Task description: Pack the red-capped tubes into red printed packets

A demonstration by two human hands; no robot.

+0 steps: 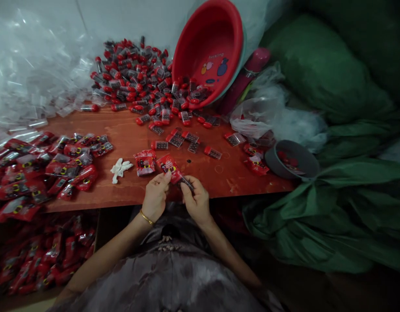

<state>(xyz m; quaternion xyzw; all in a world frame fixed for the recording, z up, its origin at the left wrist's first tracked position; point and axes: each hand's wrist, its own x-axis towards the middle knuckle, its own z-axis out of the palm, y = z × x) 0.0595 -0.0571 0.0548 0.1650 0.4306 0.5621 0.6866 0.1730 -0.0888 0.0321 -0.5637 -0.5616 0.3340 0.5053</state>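
My left hand (156, 195), with a gold bangle at the wrist, pinches a red printed packet (170, 167) near the table's front edge. My right hand (196, 197) is closed on a small dark clear-sided tube (188, 183) at the packet's lower right end. Whether the tube is partly inside the packet cannot be made out. Just left of the held packet lies a small stack of flat red packets (145, 163). Several red-capped tubes (175, 138) are scattered on the table beyond my hands.
A heap of red-capped tubes (131, 73) spills from a tilted red basin (200, 43). Filled red packets (66, 160) cover the table's left side; more lie below. White crumpled pieces (120, 169) sit nearby. At right are a grey bowl (273, 158) and green cloth (333, 212).
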